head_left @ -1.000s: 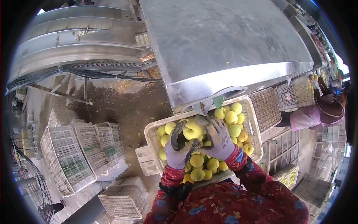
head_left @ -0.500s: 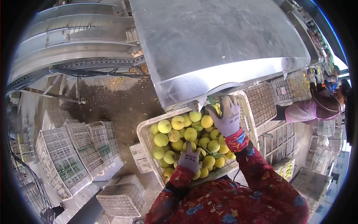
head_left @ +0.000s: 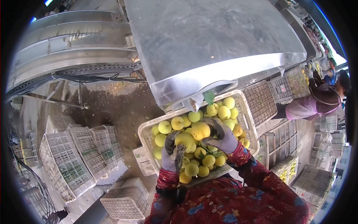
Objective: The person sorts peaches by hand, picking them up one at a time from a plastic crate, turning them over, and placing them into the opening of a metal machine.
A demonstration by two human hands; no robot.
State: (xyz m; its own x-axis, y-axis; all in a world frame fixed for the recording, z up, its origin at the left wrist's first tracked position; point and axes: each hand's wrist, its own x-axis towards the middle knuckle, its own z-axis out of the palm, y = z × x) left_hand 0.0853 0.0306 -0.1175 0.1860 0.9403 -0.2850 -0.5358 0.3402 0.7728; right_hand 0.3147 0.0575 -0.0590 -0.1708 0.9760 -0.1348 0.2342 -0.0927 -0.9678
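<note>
Both my hands wear pale lavender gloves with dirty dark palms, and both are over a white plastic crate (head_left: 147, 126) full of round yellow-green peaches (head_left: 192, 169). My left hand (head_left: 172, 151) is closed round a greenish peach (head_left: 184, 140). In the fingers of my right hand (head_left: 220, 137) is a more orange-yellow peach (head_left: 200, 130) with a few dark specks. The two held peaches are side by side, just above the others. A green leaf (head_left: 209, 97) sticks up near the metal chute lip (head_left: 220, 85) at the crate's far side.
A large metal machine cover (head_left: 220, 33) rises beyond the crate. More plastic crates stand to the left (head_left: 67, 164), at lower left (head_left: 125, 203) and to the right (head_left: 260, 102). A co-worker (head_left: 317, 99) stands at far right. Black cables (head_left: 89, 77) run along the conveyor frame.
My right hand has come back from the chute and now grips a peach. My left hand has turned and lifted another. More peaches lie at the crate's far right.
</note>
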